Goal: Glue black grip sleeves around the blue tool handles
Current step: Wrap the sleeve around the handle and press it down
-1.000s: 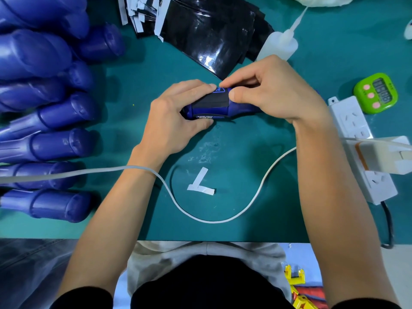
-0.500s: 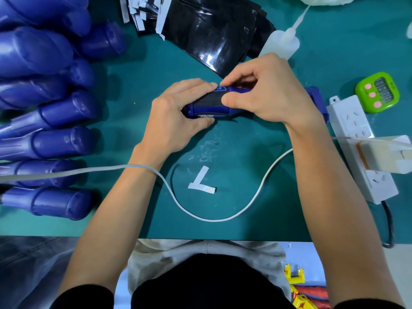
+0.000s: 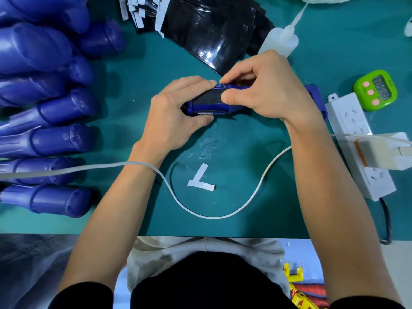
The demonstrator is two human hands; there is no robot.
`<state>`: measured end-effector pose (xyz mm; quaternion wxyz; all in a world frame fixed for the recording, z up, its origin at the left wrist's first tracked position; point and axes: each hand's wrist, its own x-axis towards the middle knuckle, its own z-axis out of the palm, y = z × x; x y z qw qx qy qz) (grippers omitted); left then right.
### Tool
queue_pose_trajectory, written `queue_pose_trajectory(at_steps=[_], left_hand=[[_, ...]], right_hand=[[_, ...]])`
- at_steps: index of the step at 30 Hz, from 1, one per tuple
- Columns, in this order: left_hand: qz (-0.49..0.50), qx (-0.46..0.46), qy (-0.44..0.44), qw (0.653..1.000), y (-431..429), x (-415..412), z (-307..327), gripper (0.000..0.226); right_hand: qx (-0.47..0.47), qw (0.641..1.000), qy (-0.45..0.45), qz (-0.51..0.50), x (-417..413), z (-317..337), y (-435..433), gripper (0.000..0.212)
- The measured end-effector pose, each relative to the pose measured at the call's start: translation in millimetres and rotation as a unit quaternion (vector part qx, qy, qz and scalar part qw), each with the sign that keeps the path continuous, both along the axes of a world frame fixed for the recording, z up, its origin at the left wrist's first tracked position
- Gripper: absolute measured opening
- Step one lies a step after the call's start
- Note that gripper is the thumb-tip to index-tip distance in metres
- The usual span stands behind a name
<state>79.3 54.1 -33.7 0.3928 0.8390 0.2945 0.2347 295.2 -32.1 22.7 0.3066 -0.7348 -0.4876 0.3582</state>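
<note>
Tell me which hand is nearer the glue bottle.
Right. The right hand lies just on the near side of the glue bottle; the left hand grips the blue handle farther left.

A blue tool handle (image 3: 214, 109) lies on its side near the middle of the surface, its length running left to right, with a matte black grip sleeve (image 3: 208, 97) wrapped over its upper face. The left hand (image 3: 174, 117) grips its left end and the right hand (image 3: 263, 90) curls over it, thumb on the sleeve's right edge. More blue handles (image 3: 58, 139) lie piled side by side along the left edge, and a glossy stack of black sleeves (image 3: 207, 25) sits at the far edge.
</note>
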Motion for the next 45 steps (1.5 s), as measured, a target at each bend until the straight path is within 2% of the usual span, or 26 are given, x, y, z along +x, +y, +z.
queue_pose_trajectory(at_steps=[45], left_hand=[[-0.008,-0.006,-0.006,1.000,1.2,0.2,-0.7,0.064]], right_hand=[[-0.014,1.000,-0.005,-0.008,-2.3,4.2,0.1,0.024]])
